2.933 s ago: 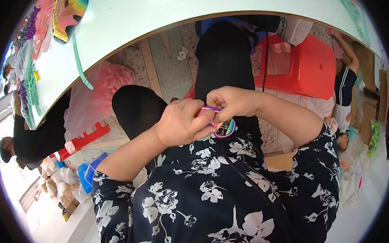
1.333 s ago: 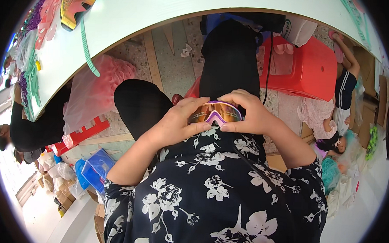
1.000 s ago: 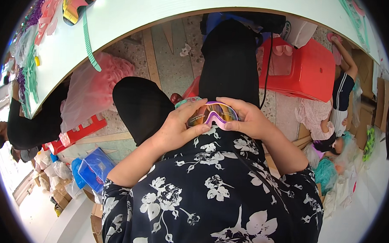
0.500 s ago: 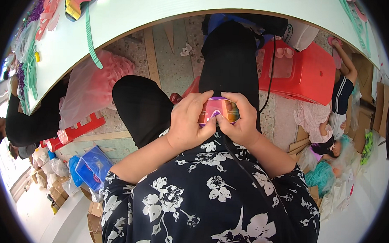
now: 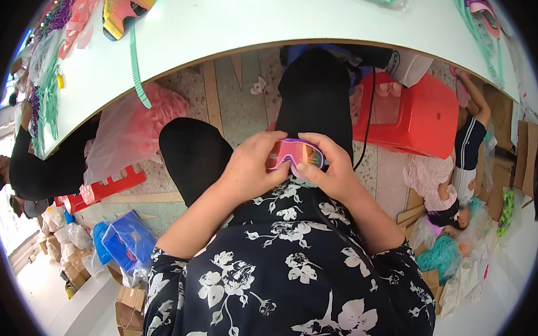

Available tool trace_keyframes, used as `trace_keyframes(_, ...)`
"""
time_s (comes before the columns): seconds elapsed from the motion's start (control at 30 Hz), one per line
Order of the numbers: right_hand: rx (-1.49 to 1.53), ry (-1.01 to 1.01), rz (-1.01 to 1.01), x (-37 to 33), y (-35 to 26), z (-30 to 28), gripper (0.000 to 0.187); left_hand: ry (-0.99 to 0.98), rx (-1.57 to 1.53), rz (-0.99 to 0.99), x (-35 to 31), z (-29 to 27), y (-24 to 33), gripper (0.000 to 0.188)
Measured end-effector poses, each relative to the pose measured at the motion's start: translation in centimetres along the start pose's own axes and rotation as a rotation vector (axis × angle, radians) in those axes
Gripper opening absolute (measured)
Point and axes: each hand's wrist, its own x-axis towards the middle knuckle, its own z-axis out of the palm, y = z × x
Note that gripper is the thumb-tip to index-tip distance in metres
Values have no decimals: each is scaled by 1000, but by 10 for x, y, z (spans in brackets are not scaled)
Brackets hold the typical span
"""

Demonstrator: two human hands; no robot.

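Observation:
Between my two hands, over my lap, I hold small purple-framed goggles (image 5: 296, 149) with a pinkish, shiny lens. My left hand (image 5: 252, 162) grips their left end, its thumb on the lower rim near the nose notch. At the right end my right hand (image 5: 334, 170) has its fingers along the top edge and its thumb on the lens's lower right. The back of the goggles is hidden from me.
Ahead curves the edge of a white table (image 5: 227, 18), bearing a colourful goggle-shaped card with a green strap (image 5: 136, 65). Pink straps (image 5: 79, 13) lie at its left. A red stool (image 5: 410, 113) stands right; a plastic bag of pink pieces (image 5: 134, 125) hangs left. Two people are nearby.
The goggles have tilted, so the lens and purple rim face me more fully. My right thumb has shifted onto the lens. The view has tipped slightly, showing more of the table.

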Motion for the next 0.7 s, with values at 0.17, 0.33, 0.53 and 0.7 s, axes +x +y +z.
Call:
trace_keyframes(0.17, 15, -46, -192, 48, -3, -29, 33, 73, 1, 143, 15, -54, 15, 46)
trace_keyframes(0.33, 416, -327, -30, 97, -30, 15, 29, -17, -215, 240, 23, -79, 46, 47)
trace_keyframes(0.53, -45, -324, -332, 83, -31, -16, 19, -127, -601, 288, 29, -61, 30, 56)
trace_keyframes(0.7, -266, 68, -369, 37, -71, -103, 23, -27, -505, 102, 29, -51, 36, 71)
